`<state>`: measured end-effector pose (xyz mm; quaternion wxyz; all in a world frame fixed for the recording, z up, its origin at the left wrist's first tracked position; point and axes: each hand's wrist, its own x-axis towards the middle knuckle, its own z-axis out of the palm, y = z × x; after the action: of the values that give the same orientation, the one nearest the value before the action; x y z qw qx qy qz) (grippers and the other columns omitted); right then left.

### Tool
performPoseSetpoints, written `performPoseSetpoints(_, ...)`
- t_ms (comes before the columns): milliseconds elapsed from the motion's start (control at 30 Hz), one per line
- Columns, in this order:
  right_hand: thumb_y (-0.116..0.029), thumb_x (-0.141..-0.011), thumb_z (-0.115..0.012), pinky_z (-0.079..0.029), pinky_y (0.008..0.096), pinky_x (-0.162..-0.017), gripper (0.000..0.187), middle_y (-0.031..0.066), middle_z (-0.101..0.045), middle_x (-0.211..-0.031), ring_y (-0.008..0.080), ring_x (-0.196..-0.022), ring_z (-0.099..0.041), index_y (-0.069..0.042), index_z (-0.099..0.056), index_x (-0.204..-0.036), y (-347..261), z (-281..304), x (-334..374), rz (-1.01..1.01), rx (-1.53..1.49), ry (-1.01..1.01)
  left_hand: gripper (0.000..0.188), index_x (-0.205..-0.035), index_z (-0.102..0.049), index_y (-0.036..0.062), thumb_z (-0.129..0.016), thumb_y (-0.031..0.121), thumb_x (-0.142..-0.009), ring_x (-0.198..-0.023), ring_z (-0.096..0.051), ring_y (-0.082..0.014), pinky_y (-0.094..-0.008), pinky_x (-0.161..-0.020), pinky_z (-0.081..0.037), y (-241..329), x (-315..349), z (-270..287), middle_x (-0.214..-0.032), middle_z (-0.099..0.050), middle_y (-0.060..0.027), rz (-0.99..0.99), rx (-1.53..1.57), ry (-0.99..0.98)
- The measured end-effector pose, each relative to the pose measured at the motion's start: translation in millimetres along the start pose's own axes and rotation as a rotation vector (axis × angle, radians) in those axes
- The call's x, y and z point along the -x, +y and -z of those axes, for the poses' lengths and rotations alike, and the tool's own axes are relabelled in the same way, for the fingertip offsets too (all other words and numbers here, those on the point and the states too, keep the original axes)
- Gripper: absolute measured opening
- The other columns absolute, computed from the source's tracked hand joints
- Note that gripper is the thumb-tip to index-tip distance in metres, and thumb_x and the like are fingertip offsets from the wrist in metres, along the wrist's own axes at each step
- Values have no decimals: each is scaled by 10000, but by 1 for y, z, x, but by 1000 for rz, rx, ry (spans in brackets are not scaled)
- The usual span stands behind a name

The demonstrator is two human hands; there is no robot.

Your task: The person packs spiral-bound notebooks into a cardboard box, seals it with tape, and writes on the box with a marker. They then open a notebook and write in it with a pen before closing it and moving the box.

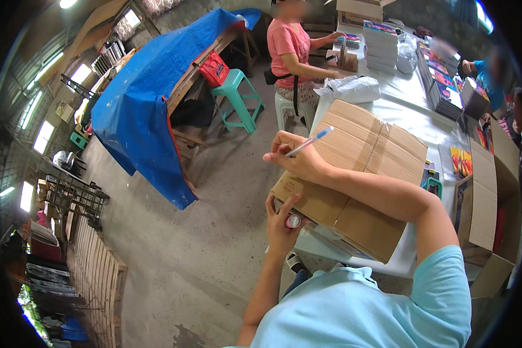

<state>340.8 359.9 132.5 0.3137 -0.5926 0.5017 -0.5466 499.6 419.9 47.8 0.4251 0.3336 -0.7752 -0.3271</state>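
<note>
At the far left a big blue tarpaulin (151,98) drapes over a wooden frame, with a teal plastic stool (238,98) just beside it on the concrete floor. Nearer the middle, the left hand (282,223) presses against the near left corner of the closed brown cardboard carton (354,174), fingers curled together around a small round red-and-silver cap or roll (294,221); which of the two, I cannot tell. The carton lies on the near edge of the white-covered table (412,110), overhanging it slightly toward the person. Above it, the right hand (296,156) rests on the carton's left flap, thumb and forefingers pinching a slim blue-and-white pen (310,141) with its tip down on the cardboard. The carton looks stiff and dry, probably fairly heavy if packed, best gripped under its bottom edges at opposite corners. Farther along the table another person in a pink shirt (287,40) handles stacked colourful booklets (383,43). At the right edge, an open cardboard box (487,197) stands with flaps up.
</note>
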Motion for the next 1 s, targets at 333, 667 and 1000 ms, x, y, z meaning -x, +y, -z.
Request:
performPoseSetpoints(333,-122,-740,-650,-377,355,-497,320,109,-455,-542,252,-499,-422,-9,-375,-621,-3,0,6,75,299,-84,657,-1177,-585,171,-843,106,-576,-1215,-416,-369,-412,-917,-439,-18,0,-3,-1325,-368,-217,-49,74,-17)
performPoseSetpoints(667,-74,-790,-618,-284,312,-477,381,40,-236,-557,126,-551,-245,-35,-274,-630,-2,-2,7,92,223,-95,649,-1171,-571,127,-842,79,-584,-1187,-418,-329,-349,-834,-473,-12,-7,-2,-1309,-374,-212,-143,82,6)
performPoseSetpoints(1000,-147,-802,-670,-314,258,-427,384,-3,-374,-505,79,-457,-384,-68,-356,-594,6,9,-5,-71,-63,-15,681,-1174,-569,128,-845,43,-557,-1145,-452,-300,-323,-776,-509,-20,0,-4,-1290,-376,-198,-75,86,-12)
